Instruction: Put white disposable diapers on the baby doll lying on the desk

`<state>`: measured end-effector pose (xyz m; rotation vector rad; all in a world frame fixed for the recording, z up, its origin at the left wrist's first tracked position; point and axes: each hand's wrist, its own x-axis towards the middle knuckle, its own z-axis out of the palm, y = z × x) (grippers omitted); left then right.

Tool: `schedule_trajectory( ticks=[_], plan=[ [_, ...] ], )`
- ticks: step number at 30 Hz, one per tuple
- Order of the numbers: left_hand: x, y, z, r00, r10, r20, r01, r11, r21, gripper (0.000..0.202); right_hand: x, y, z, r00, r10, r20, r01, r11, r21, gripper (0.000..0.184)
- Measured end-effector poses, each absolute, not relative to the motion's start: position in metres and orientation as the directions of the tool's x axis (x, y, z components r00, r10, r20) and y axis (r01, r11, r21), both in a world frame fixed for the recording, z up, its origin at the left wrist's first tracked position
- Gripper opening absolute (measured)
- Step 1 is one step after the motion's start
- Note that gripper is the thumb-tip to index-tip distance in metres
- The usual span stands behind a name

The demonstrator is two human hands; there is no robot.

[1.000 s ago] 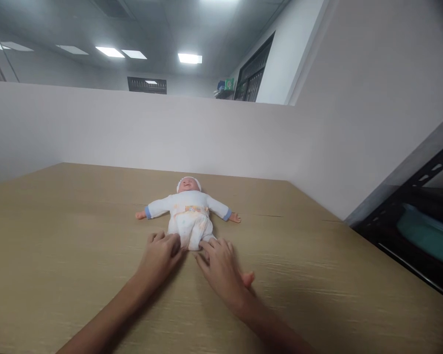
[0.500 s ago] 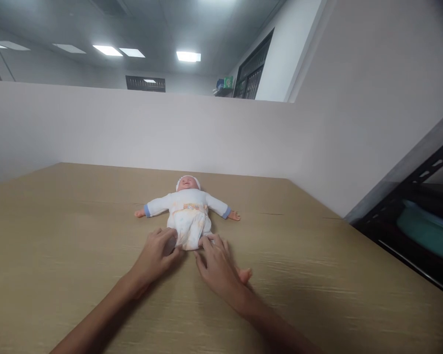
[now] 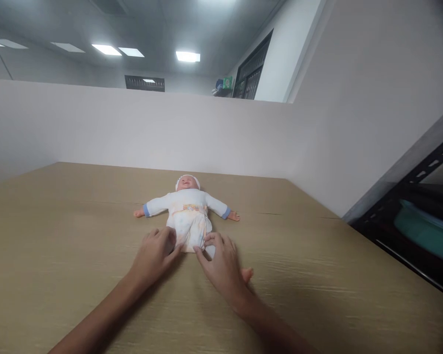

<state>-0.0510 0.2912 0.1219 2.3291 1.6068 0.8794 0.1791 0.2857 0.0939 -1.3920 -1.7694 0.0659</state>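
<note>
A baby doll (image 3: 187, 209) in white clothes and a white cap lies on its back on the wooden table (image 3: 59, 236), arms spread, head away from me. My left hand (image 3: 155, 253) pinches the bottom of the doll's left trouser leg, fingers curled. My right hand (image 3: 221, 263) presses its fingers on the bottom of the right trouser leg. A bare doll foot (image 3: 247, 274) pokes out beside my right wrist.
A white partition wall (image 3: 96, 128) closes the table's far edge and right side. A black metal rack (image 3: 409, 216) with a teal object (image 3: 428, 231) stands at the right.
Both hands have shifted slightly along the doll's trouser legs, and the white fabric at the leg ends has been gathered and pulled a little. The doll itself stays put.
</note>
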Motion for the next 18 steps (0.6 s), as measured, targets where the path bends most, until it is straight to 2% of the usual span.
schedule_trajectory(
  ticks=[4,7,10,15,18],
  plan=[
    [-0.052,0.290,0.121,0.318,0.876,0.363,0.842,-0.436,0.317,0.030,0.178,0.286,0.095,0.021,0.818,0.575,0.778,0.348,-0.523,0.023],
    [-0.053,0.292,0.120,0.365,0.865,0.345,0.830,-0.470,0.301,0.026,0.178,0.288,0.094,0.064,0.820,0.569,0.764,0.326,-0.556,0.029],
    [-0.055,0.295,0.120,0.385,0.859,0.336,0.797,-0.494,0.348,0.022,0.179,0.290,0.096,0.083,0.842,0.533,0.751,0.299,-0.589,0.029],
    [-0.058,0.295,0.125,0.405,0.843,0.355,0.683,-0.537,0.495,0.023,0.181,0.290,0.104,0.098,0.881,0.462,0.727,0.254,-0.638,0.023],
    [-0.058,0.295,0.126,0.399,0.856,0.329,0.684,-0.517,0.514,0.027,0.182,0.289,0.106,0.090,0.889,0.448,0.727,0.249,-0.640,0.022]
  ],
)
